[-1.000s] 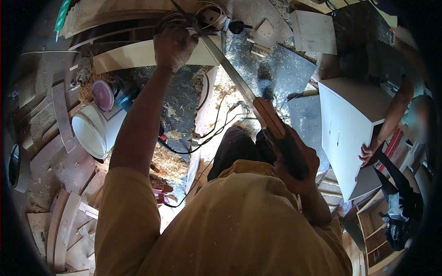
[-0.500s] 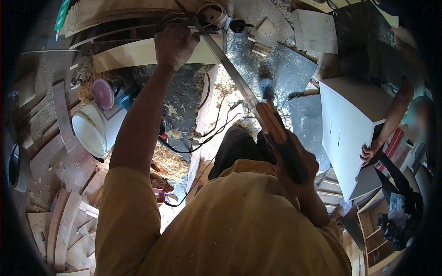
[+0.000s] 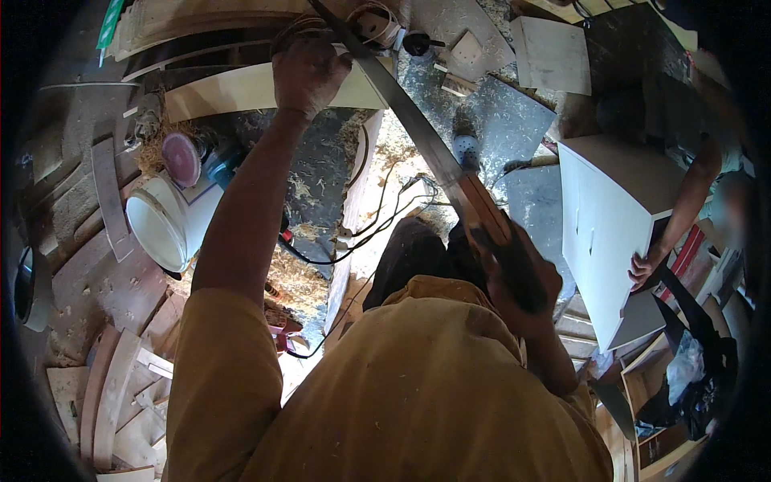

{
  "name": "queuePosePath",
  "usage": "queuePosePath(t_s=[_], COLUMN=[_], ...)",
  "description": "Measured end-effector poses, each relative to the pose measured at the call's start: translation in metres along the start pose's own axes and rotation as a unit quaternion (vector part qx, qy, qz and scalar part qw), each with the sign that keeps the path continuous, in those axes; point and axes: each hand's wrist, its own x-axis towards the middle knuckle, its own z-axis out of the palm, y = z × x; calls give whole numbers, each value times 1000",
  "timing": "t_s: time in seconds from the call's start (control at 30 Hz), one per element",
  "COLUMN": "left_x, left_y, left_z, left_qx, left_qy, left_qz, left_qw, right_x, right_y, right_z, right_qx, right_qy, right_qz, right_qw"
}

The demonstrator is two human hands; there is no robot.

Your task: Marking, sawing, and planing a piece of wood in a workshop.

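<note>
My right hand (image 3: 530, 281) is closed around the wooden handle of a handsaw (image 3: 414, 124). The long metal blade slants up and left, away from my body, and crosses near the right end of a pale curved wooden board (image 3: 221, 94). On that board my left hand (image 3: 309, 76) is closed, close beside the blade, with its fingertips mostly hidden. Whether the teeth are in the wood cannot be made out.
A white bucket (image 3: 157, 225) and a reddish round disc (image 3: 181, 159) lie left of my arm. Black cables (image 3: 385, 213) run over the shavings. At right, another person's hand (image 3: 642, 269) touches a white cabinet (image 3: 598, 233). Curved wood pieces (image 3: 112, 402) lie at lower left.
The saw has shifted slightly and its blade has turned, showing a broader face. My right hand has moved a little right and down. My left hand stays on the board.
</note>
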Motion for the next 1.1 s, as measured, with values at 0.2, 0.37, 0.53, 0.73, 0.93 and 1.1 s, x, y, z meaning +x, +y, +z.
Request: queuePosePath(t_s=[0.2, 0.37, 0.53, 0.73, 0.93, 1.1], left_x=[3, 3, -1, 1, -5, -5], left_y=[-1, -3, 5, 1, 8, 6], left_z=[7, 6, -1, 9, 9, 10], left_qx=[-27, -44, -21, -18, 77, 122], left_qy=[7, 10, 51, 39, 110, 89], left_qz=[12, 7, 13, 24, -45, -137], left_qw=[1000, 999, 998, 999, 990, 979], right_x=[22, 44, -12, 32, 41, 43], right_y=[9, 5, 13, 6, 4, 2], right_z=[6, 13, -19, 4, -7, -2], right_qx=[94, 156, 24, 349, 263, 311], right_qy=[24, 0, -1, 11, -21, 13], right_qz=[-40, -32, 4, 73, 86, 47], right_qw=[994, 987, 1000, 934, 961, 949])
